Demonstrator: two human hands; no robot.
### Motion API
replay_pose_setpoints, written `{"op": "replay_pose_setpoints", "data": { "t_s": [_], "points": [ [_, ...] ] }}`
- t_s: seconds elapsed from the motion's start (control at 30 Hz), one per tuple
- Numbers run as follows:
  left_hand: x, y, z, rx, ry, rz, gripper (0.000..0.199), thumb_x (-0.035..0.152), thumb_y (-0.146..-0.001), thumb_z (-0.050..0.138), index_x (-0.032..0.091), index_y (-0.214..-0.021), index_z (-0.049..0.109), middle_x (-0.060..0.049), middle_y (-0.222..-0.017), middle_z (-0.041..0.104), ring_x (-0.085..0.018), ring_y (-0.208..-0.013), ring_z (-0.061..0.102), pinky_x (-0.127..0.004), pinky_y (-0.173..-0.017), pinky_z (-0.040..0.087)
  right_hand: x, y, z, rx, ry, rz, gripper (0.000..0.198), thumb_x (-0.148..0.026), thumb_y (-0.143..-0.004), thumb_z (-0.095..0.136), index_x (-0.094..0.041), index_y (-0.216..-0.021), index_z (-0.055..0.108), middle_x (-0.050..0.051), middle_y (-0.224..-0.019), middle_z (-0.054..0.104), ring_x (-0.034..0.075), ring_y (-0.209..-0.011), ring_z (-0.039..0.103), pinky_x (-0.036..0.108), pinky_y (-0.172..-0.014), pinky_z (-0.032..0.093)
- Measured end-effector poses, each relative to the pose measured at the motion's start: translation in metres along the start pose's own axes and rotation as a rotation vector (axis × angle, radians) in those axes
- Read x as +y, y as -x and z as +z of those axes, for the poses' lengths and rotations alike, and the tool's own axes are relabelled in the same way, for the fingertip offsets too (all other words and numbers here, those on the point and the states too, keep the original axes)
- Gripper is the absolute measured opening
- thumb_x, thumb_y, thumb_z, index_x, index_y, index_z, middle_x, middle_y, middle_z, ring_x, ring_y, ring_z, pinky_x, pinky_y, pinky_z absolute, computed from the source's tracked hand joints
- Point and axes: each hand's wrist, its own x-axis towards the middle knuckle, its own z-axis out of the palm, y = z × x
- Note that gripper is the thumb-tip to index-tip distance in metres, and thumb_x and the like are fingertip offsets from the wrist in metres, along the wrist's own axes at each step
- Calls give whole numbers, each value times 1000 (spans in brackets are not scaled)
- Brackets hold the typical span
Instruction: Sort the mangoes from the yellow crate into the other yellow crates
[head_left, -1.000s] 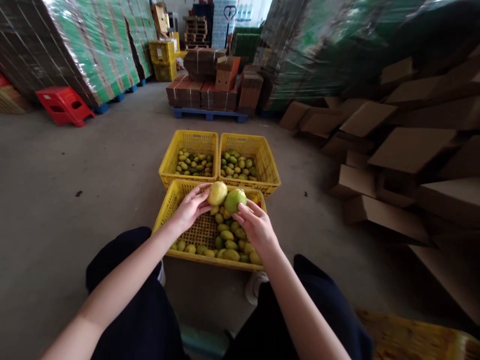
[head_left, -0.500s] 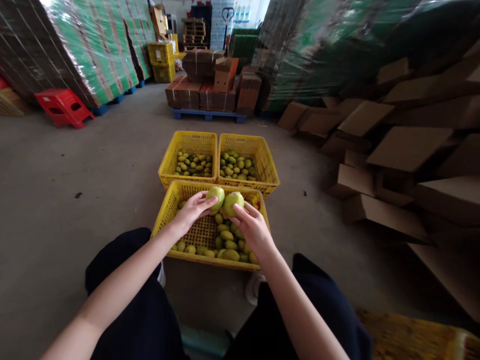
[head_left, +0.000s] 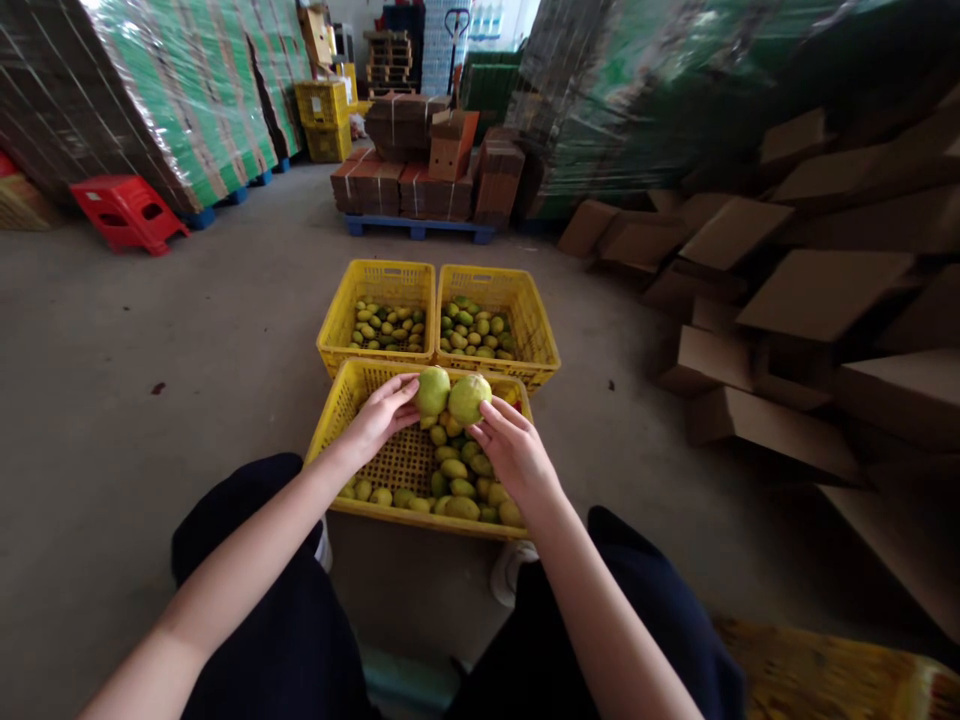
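Note:
My left hand (head_left: 386,412) grips one green-yellow lemon (head_left: 433,391) between thumb and fingers. A second, rounder lemon (head_left: 469,399) is in the closed fingers of my right hand (head_left: 511,440). Both fruits are held side by side, nearly touching, above the front yellow crate (head_left: 420,516). Inside that crate, several lemons (head_left: 461,487) lie heaped on the right and along the near wall, while bare slotted floor shows at left centre. My forearms and hands cover part of the crate.
Two more yellow crates, left (head_left: 375,352) and right (head_left: 541,340), stand just behind, each holding several lemons. Beyond them is a blue pallet (head_left: 416,228) of flattened cartons. Cardboard boxes (head_left: 780,430) pile up at right; a red stool (head_left: 127,212) stands far left.
Both lemons have turned in my fingers, and the right one has shifted slightly rightward. My right hand's fingers have moved to that fruit's right side. The crates look unchanged.

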Motion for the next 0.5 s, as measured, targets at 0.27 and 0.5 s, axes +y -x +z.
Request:
{"op": "replay_pose_setpoints", "data": {
  "t_s": [0.27, 0.5],
  "points": [
    [0, 2, 1, -42, -103, 34, 31, 33, -75, 76, 17, -101, 72, -8, -108, 70, -19, -93, 67, -32, -87, 53, -2, 1, 2, 26, -48, 51, 34, -38, -58, 83, -26, -88, 74, -2, -84, 74, 16, -79, 68, 32, -80, 52],
    [0, 5, 5, -120, -54, -5, 32, 38, -72, 79, 15, -93, 72, -8, -92, 73, -18, -83, 68, -32, -83, 52, -2, 5, 8, -4, 27, 16, 34, -44, -59, 82, -25, -86, 75, 1, -97, 75, 24, -100, 67, 35, -83, 52]
  ]
}}
